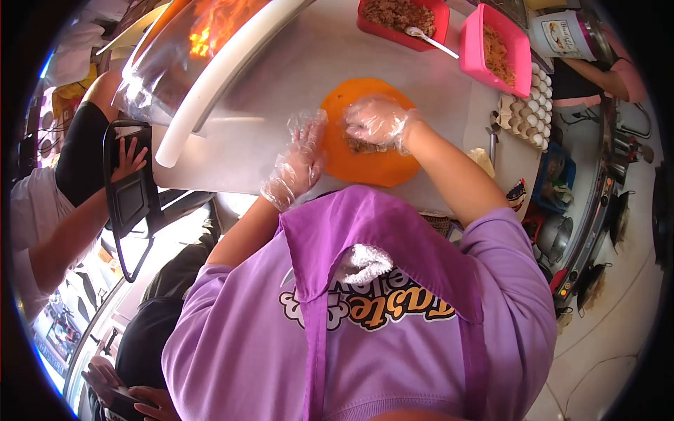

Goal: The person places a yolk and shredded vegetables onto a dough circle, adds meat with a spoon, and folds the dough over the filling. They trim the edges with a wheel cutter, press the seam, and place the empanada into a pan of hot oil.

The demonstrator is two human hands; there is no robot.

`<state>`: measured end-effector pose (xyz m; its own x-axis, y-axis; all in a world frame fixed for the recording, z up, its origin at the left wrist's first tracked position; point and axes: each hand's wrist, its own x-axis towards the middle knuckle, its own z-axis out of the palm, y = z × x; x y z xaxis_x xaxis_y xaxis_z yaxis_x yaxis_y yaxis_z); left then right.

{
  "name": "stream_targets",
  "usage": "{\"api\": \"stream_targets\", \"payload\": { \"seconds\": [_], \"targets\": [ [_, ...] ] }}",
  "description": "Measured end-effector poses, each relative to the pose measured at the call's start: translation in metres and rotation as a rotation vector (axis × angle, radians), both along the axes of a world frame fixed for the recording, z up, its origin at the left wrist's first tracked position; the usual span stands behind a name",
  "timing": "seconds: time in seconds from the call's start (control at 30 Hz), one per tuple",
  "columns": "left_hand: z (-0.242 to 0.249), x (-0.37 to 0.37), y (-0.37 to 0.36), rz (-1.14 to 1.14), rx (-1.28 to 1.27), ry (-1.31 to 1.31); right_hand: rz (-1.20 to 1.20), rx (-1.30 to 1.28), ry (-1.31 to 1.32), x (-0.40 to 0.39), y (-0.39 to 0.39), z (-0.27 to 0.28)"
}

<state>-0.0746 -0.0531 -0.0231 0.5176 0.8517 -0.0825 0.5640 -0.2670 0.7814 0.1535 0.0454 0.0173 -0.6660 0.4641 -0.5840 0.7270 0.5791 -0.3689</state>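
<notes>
A round orange sheet [372, 168] lies on the pale work table [281, 84]. My right hand [379, 121], in a clear plastic glove, is over the sheet with its fingers bent down and pressed together above a brown crumbly filling [361, 146]; whatever is between the fingertips is hidden. My left hand [303, 156], also in a clear glove, rests at the sheet's left edge, fingers extended and holding nothing.
Behind stand a red tub [365, 27] of brown filling with a white spoon [432, 42] and a pink tub [523, 70] of shredded food. Eggs in a carton [519, 123] sit at right. A white tube [210, 88] crosses the left. Other people are at left and upper right.
</notes>
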Motion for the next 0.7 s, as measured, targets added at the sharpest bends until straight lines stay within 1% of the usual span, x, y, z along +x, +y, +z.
{"api": "stream_targets", "payload": {
  "seconds": [0.03, 0.07, 0.1, 0.17, 0.2, 0.23, 0.27, 0.3, 0.33, 0.37, 0.43, 0.47, 0.53, 0.57, 0.63, 0.67, 0.7],
  "targets": [
    [0.004, 0.005, 0.002, -0.054, -0.01, 0.054, -0.09, 0.046, 0.149, 0.01, 0.001, 0.001],
    [0.004, 0.01, 0.002, -0.054, -0.01, 0.052, -0.178, 0.093, 0.297, 0.016, 0.003, 0.001],
    [0.004, 0.016, 0.002, -0.083, 0.038, 0.103, -0.179, 0.092, 0.296, 0.017, 0.004, -0.003],
    [0.005, 0.025, 0.003, -0.12, 0.091, 0.153, -0.29, 0.225, 0.375, 0.012, 0.008, -0.015],
    [0.005, 0.029, 0.002, -0.152, 0.14, 0.16, -0.268, 0.244, 0.371, 0.008, 0.011, -0.03],
    [0.006, 0.033, 0.001, -0.185, 0.19, 0.167, -0.275, 0.25, 0.371, 0.003, 0.008, -0.029],
    [0.006, 0.035, 0.002, -0.191, 0.195, 0.167, -0.279, 0.227, 0.342, -0.002, 0.002, -0.028],
    [0.008, 0.037, 0.001, -0.199, 0.134, 0.177, -0.282, 0.202, 0.313, -0.006, -0.004, -0.026],
    [0.008, 0.037, 0.0, -0.208, 0.07, 0.189, -0.316, 0.09, 0.269, -0.01, -0.004, -0.012],
    [0.009, 0.036, 0.0, -0.214, 0.069, 0.192, -0.322, 0.089, 0.272, -0.009, -0.002, -0.006],
    [0.009, 0.03, -0.001, -0.166, -0.064, 0.032, -0.234, -0.127, 0.227, 0.002, 0.001, -0.002],
    [0.01, 0.029, 0.0, -0.174, -0.062, 0.031, -0.241, -0.124, 0.226, 0.01, -0.001, -0.002],
    [0.012, 0.024, -0.003, -0.081, -0.009, -0.085, -0.648, -0.394, 0.648, 0.034, -0.013, -0.007],
    [0.014, 0.02, -0.004, -0.09, -0.012, -0.086, -0.658, -0.394, 0.649, 0.046, -0.02, -0.009],
    [0.016, 0.014, -0.005, -0.024, -0.178, -0.109, -0.873, -0.492, 1.083, 0.073, -0.034, -0.014],
    [0.016, 0.012, -0.007, -0.034, -0.18, -0.11, -0.941, -0.451, 1.126, 0.084, -0.042, -0.02],
    [0.015, 0.011, -0.009, 0.029, -0.178, -0.127, -0.952, -0.447, 1.126, 0.096, -0.054, -0.034]
  ]
}}
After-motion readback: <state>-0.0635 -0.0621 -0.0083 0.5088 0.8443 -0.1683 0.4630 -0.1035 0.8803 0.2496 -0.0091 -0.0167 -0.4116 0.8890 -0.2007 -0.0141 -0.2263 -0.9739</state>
